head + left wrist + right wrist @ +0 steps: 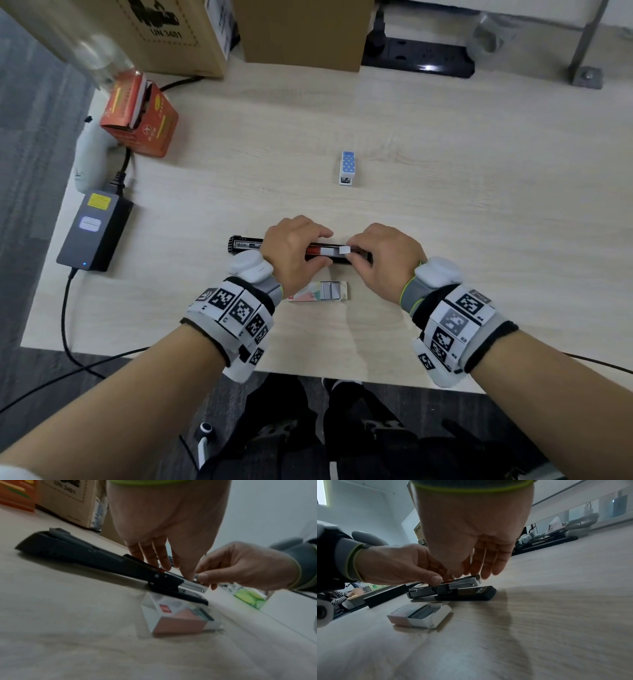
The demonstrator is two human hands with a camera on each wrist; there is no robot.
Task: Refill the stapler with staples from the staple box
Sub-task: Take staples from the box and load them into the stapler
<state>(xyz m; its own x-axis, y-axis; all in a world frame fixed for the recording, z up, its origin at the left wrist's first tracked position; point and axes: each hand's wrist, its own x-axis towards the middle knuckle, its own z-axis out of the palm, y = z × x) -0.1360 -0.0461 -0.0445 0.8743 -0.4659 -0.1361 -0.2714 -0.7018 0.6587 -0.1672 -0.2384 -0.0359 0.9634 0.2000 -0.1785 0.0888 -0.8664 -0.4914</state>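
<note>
Between my 2 hands, the stapler (298,251) lies flat on the table (445,192) with its long axis running left to right, its top arm swung open to the left and the metal staple channel (464,583) exposed toward the right. My left hand (291,253) straddles the middle, fingers on the far side and thumb on the near side, pinching the body to steady it. My right hand (383,260) sits at the right end of the channel, thumb and forefinger pressed on a pale strip of staples (337,251) that lies along the channel. I judge the strip must slide leftward, in line with that axis, so my right hand is the nearer one for it. Just near of the stapler, the staple box (320,291) lies open, more strips showing inside.
</note>
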